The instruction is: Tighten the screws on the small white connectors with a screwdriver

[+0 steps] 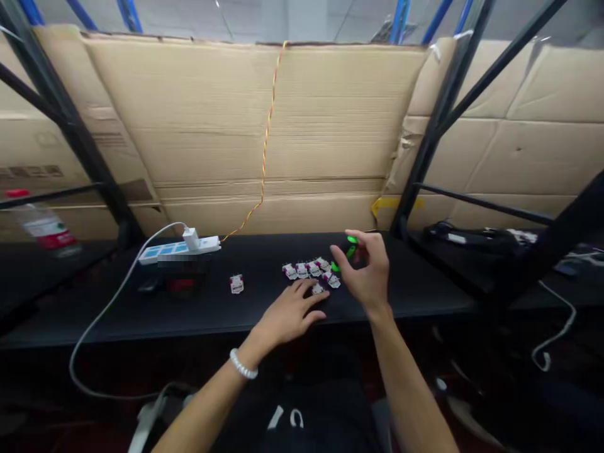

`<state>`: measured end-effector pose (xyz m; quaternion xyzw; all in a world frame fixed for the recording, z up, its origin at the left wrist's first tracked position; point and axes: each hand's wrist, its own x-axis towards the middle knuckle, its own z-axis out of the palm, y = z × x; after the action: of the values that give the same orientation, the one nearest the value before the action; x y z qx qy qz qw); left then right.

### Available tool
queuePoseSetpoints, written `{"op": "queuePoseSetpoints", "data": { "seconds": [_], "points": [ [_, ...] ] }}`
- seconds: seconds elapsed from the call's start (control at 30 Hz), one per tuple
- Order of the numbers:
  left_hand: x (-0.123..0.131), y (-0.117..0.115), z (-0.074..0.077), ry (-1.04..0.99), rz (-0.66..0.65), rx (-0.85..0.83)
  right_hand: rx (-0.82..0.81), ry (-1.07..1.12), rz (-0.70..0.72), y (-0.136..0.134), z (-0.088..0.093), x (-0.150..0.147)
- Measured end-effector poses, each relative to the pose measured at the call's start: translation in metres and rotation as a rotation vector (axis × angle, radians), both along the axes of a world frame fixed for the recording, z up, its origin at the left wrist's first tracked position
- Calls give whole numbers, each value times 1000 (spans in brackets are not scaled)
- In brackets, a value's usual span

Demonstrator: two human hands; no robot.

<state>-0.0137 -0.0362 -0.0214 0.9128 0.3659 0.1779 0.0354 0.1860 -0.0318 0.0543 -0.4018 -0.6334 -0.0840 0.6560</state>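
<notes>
My left hand (295,309) lies low over the black tabletop, fingers spread. Its fingertips touch or hover around a small white part (318,289) with a clear, plastic-looking edge. Just beyond it, several similar white-and-magenta parts (302,270) are set in a row, and another part (331,279) lies to the right of the fingers. My right hand (368,267) is curled, thumb and index finger apart, around a bright green tool-like piece (350,251). Green also shows beneath the thumb; the rest is hidden, so its exact kind is unclear.
One more white-and-magenta part (236,284) lies apart on the left. Behind it is a white power strip (207,244) with a plugged-in cable. Cardboard (212,126) walls the back; dark metal posts (431,132) stand at both sides. A red-capped bottle (50,229) stands far left.
</notes>
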Motion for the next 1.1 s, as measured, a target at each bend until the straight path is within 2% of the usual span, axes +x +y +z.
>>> {"op": "queuePoseSetpoints", "data": {
  "seconds": [0.57,1.1],
  "points": [
    [0,3,-5,-15,-19,34,-9,-2,-78,1,0,7],
    [-2,2,-4,4,-49,32,-27,25,-40,4,-1,9]
  ]
}}
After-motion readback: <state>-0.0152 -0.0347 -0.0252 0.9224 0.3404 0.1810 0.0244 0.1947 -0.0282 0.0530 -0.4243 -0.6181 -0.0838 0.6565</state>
